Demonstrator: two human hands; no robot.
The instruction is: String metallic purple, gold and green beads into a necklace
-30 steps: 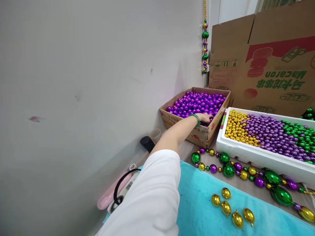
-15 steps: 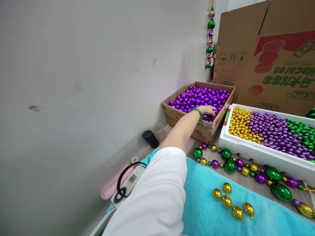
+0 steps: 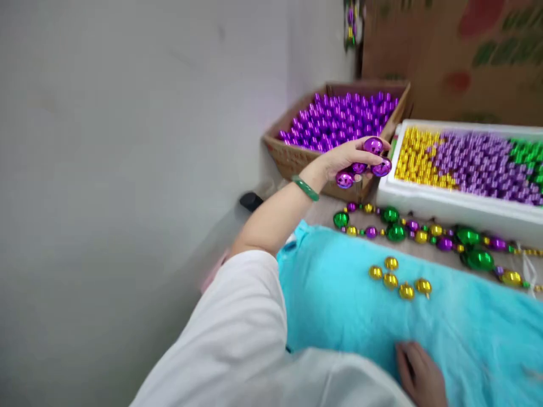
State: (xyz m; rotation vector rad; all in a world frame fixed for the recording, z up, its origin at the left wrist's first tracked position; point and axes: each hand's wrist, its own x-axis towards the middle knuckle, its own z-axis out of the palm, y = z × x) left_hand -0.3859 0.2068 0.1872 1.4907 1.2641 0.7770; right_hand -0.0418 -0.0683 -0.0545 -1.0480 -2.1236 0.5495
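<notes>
My left hand [image 3: 345,158], with a green bangle [image 3: 306,188] at its wrist, is raised over the front edge of a cardboard box [image 3: 292,161] of shiny purple beads [image 3: 339,121]. Several large purple beads [image 3: 380,167] are gripped among its fingers. At the bottom, my right hand [image 3: 422,373] rests on a turquoise cloth [image 3: 335,288], its fingers curled and partly cut off by the frame; no object shows in it. Several gold beads [image 3: 391,280] lie loose on that cloth between my two hands.
A white foam box [image 3: 445,204] holds gold, purple and green beads at right. Before it lies a strung bead garland [image 3: 396,232]. Behind stands a large carton [image 3: 424,68]; another bead string [image 3: 350,25] hangs beside it. A wall [image 3: 127,169] bounds the left, near a dark cylinder [image 3: 251,201].
My left hand has come up out of the purple beads, now holding several, and moved toward me. The view has tilted down, and my right hand has come into sight.
</notes>
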